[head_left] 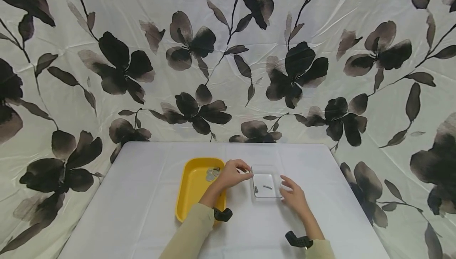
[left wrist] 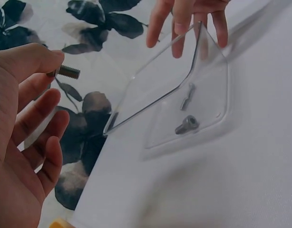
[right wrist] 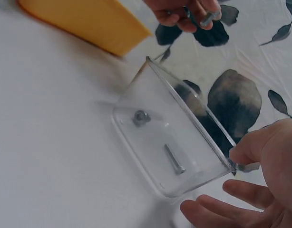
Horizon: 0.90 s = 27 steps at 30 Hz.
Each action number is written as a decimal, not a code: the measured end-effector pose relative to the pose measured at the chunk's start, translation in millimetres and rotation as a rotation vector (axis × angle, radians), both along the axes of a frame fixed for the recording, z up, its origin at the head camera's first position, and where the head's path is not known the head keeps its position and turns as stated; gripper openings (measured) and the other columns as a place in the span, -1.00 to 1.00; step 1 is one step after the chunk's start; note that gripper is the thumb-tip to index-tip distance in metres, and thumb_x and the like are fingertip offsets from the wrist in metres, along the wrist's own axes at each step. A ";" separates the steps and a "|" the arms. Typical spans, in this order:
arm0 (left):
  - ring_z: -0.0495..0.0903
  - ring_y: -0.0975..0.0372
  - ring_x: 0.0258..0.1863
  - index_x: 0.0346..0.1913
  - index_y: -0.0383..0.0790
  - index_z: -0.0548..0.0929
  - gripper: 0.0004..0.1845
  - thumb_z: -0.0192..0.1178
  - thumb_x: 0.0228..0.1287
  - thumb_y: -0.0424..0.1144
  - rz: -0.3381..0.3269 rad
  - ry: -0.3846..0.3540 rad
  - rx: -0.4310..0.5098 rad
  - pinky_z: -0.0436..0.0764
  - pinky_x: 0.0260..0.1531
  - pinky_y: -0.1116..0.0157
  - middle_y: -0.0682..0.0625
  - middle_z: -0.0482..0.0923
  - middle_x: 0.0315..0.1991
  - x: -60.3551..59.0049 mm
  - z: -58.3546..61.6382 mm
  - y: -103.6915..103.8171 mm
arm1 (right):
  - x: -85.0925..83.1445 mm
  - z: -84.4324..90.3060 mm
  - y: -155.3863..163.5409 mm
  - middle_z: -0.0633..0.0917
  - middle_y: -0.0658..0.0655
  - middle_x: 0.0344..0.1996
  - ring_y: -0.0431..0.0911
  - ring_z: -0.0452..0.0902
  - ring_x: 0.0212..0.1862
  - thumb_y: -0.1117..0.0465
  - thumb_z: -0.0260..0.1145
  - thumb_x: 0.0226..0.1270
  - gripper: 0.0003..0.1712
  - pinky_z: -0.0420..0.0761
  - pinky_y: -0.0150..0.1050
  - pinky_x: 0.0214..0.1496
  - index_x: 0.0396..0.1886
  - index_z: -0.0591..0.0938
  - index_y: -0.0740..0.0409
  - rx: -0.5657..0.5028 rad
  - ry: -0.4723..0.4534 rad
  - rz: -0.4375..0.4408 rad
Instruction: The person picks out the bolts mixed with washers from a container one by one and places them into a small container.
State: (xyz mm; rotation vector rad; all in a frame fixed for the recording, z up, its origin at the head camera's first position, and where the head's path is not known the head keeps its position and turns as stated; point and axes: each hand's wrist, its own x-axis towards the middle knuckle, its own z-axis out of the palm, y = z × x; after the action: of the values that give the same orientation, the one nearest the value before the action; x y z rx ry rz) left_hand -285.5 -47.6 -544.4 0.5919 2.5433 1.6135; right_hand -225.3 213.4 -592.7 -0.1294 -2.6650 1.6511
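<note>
Between thumb and index finger, my left hand (head_left: 233,173) pinches a short threaded bolt (left wrist: 69,72), held above the left edge of a clear plastic box (head_left: 267,198). The other left fingers are loosely bent. Inside the box lie a thick socket-head bolt (left wrist: 187,124) and a thinner, longer screw (right wrist: 174,159), apart from each other. My right hand (head_left: 295,196) is at the right side of the box, fingers spread and relaxed. Its thumb (right wrist: 253,145) is at a rim corner; whether it presses there I cannot tell.
A yellow tray (head_left: 182,195) stands left of the box, partly behind my left forearm. Several round grey discs (head_left: 210,177) and small metal parts lie at its far right corner. White cloth covers the table (head_left: 142,195); a floral curtain (head_left: 249,73) hangs behind it.
</note>
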 end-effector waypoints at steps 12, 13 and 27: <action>0.53 0.25 -0.20 -0.26 -0.02 0.76 -0.87 0.40 0.15 -0.09 -0.021 -0.047 -0.006 0.56 -0.23 0.31 0.18 0.61 -0.28 -4.6 -5.0 12.6 | 0.3 -5.1 -7.0 0.50 0.46 0.16 0.20 0.63 -0.06 0.35 0.17 0.35 -0.50 0.68 -0.18 -0.27 0.30 0.48 0.18 -0.032 -0.012 0.004; 0.53 0.25 -0.21 -0.26 -0.02 0.76 -0.87 0.40 0.15 -0.10 -0.026 -0.043 -0.006 0.56 -0.24 0.31 0.17 0.61 -0.29 -5.2 -4.9 14.8 | 0.5 -5.6 -6.9 0.50 0.46 0.15 0.19 0.63 -0.07 0.36 0.16 0.35 -0.50 0.68 -0.17 -0.27 0.29 0.48 0.20 -0.031 -0.009 0.004; 0.54 0.30 -0.29 -0.28 -0.05 0.77 -0.88 0.42 0.13 -0.15 -0.028 -0.058 -0.041 0.56 -0.35 0.36 0.17 0.61 -0.30 -10.4 2.4 42.7 | 0.4 -5.3 -5.4 0.52 0.40 0.15 0.19 0.61 -0.01 0.33 0.16 0.35 -0.47 0.67 -0.17 -0.23 0.32 0.46 0.16 -0.063 -0.027 0.015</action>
State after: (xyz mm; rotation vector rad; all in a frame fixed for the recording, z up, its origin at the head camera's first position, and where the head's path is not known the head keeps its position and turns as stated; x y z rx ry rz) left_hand -295.9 -5.0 -542.0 0.5662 2.5082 1.5428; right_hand -224.9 208.0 -597.9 -0.1340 -2.6405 1.7514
